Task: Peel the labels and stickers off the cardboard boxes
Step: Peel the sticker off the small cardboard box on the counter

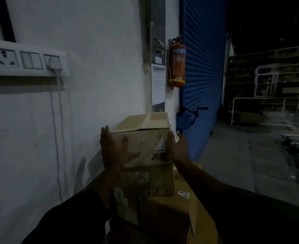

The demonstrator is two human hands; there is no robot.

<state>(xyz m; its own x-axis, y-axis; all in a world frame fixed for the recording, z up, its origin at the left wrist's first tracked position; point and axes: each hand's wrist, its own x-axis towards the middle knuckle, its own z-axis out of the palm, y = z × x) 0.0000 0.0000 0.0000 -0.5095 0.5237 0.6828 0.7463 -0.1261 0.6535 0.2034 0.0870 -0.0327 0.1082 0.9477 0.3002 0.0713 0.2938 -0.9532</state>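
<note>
Your left hand [112, 150] and right hand [177, 147] flank the top brown cardboard box [141, 136] on the stack by the white wall — fingers straight, palms pressed to its sides, a flat, wide grip, likely to lift or turn it. Its white label [160, 146] on the near face is not yet peeled.

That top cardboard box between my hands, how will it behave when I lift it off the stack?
The top box probably stays stiff: its edges look square. The left hand and right hand press its sides with straight fingers, so it may slip. Weight unclear.
</note>
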